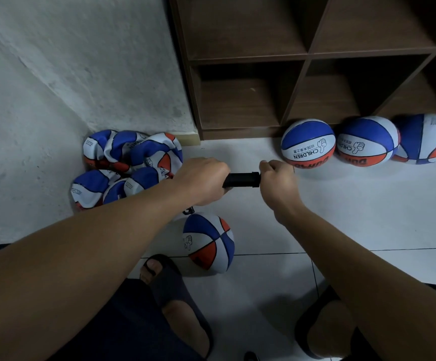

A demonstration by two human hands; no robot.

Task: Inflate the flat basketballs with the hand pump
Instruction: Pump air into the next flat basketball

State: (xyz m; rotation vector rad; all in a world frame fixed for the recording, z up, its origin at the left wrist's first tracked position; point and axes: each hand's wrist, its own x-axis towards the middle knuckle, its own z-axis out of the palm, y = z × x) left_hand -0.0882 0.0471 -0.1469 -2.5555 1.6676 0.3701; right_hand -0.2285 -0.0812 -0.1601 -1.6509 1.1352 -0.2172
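Light: pretty dim and cool on my feed, soft overall, no hard glare anywhere I can spot.
Shadows: the shelf unit [303, 61] cubbies go really dark inside; soft shadow under the ball [209, 243] on the floor below the shelf.
Blur: the ball at far right [425, 139] in front of the shelf looks smeared; the middle of the picture is sharp.
Distortion: wide-angle bend, shelf lines lean and splay toward the top corners, forearms balloon at the bottom edge.
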